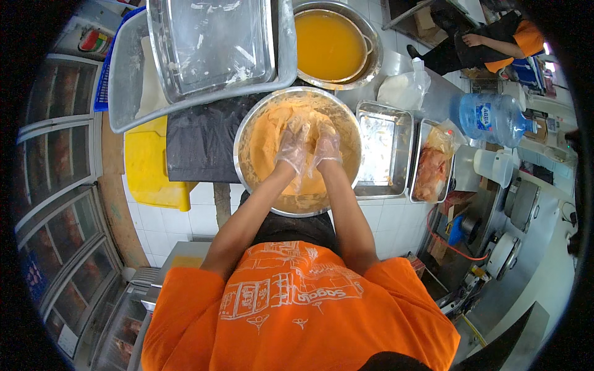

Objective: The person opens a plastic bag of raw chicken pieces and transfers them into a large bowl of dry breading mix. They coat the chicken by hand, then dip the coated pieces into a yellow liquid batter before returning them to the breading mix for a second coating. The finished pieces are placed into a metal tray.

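A large round metal bowl (298,209) stands right in front of me, holding a pale orange, flour-like coating mix (263,139). Both my hands wear thin clear plastic gloves and are sunk in that mix. My left hand (294,141) is left of the bowl's middle, with mix stuck to the glove. Close beside it, a small gap apart, my right hand (327,139) reaches into the heaped mix towards the far side. The fingertips of both are coated or buried, so I cannot tell whether they hold anything.
Behind the bowl stand a grey tub (127,88) with a metal tray (213,41) on it, and a pot of orange liquid (329,44). To the right are a metal tray (376,153), a tray of bagged raw meat (431,174) and a water jug (492,118). Another person (492,44) is at upper right.
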Demonstrator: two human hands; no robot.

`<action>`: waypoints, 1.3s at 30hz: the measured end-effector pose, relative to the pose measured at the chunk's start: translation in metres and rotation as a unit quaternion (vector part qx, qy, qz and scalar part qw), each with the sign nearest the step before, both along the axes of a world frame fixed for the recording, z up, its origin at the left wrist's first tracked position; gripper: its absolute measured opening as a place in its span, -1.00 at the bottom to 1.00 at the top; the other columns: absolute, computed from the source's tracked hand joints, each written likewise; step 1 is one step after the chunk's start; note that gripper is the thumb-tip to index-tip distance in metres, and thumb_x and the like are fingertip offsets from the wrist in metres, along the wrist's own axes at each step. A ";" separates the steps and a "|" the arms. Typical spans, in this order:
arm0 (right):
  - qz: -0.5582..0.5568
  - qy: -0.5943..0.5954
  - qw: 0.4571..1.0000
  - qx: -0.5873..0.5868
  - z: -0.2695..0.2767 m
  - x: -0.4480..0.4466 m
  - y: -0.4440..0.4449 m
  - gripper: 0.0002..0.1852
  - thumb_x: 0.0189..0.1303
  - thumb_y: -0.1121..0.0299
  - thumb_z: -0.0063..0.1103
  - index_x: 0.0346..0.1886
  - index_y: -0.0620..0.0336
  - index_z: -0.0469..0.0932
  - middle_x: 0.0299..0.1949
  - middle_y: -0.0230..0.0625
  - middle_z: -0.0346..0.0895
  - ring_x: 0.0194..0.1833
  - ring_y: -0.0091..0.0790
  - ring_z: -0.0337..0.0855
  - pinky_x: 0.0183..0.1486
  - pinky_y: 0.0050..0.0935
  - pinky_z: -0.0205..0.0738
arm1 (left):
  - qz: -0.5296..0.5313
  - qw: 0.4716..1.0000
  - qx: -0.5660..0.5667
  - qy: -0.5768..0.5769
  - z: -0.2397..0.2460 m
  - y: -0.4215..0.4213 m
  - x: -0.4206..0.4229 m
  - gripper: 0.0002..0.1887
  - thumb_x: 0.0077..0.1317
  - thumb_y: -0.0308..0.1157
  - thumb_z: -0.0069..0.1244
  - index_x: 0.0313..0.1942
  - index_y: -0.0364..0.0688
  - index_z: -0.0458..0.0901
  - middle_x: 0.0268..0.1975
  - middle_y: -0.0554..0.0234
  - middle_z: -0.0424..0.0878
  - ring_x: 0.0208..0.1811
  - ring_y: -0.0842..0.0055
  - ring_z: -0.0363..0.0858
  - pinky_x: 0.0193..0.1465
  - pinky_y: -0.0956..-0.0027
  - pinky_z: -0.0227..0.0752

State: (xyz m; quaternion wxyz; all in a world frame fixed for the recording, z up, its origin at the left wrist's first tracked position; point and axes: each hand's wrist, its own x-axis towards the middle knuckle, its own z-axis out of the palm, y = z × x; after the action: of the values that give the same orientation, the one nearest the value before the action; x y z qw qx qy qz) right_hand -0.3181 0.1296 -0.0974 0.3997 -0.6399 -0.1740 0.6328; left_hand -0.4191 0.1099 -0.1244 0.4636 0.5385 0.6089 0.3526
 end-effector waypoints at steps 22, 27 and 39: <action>0.294 -0.578 0.699 0.302 0.062 0.028 0.213 -0.53 0.32 -0.03 0.39 0.07 0.15 0.70 0.04 -0.02 0.73 0.08 0.05 0.72 0.18 -0.05 0.59 | -0.060 0.911 -0.020 0.407 -0.006 -0.016 -0.041 -0.28 0.45 -0.09 0.14 0.53 -0.10 0.32 0.40 -0.32 0.49 0.37 0.00 0.57 0.48 0.09 0.39; 0.355 -0.647 0.571 0.359 0.056 0.021 0.191 -0.58 0.41 0.13 0.23 0.17 0.20 0.64 0.06 0.01 0.70 0.08 0.07 0.69 0.17 0.03 0.57 | -0.016 0.959 -0.026 0.283 -0.053 -0.030 -0.062 -0.35 0.38 -0.29 0.10 0.46 -0.22 0.40 0.35 -0.35 0.54 0.34 -0.08 0.58 0.48 0.07 0.40; 0.694 -0.578 0.419 0.092 -0.005 -0.042 0.037 -0.08 0.39 -0.04 0.17 0.64 0.39 0.14 0.58 0.22 0.25 0.55 0.13 0.36 0.55 -0.11 0.31 | -0.124 0.916 -0.029 0.380 0.029 0.020 -0.066 -0.36 0.45 -0.48 -0.06 0.54 -0.14 0.35 0.54 -0.14 0.36 0.49 0.06 0.44 0.54 0.09 0.35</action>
State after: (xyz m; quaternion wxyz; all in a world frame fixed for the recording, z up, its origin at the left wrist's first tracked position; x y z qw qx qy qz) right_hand -0.3604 0.1666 -0.1020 -0.3131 -0.4767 -0.8063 0.1566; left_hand -0.4851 0.1300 -0.0955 0.2532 0.6896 0.6771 0.0433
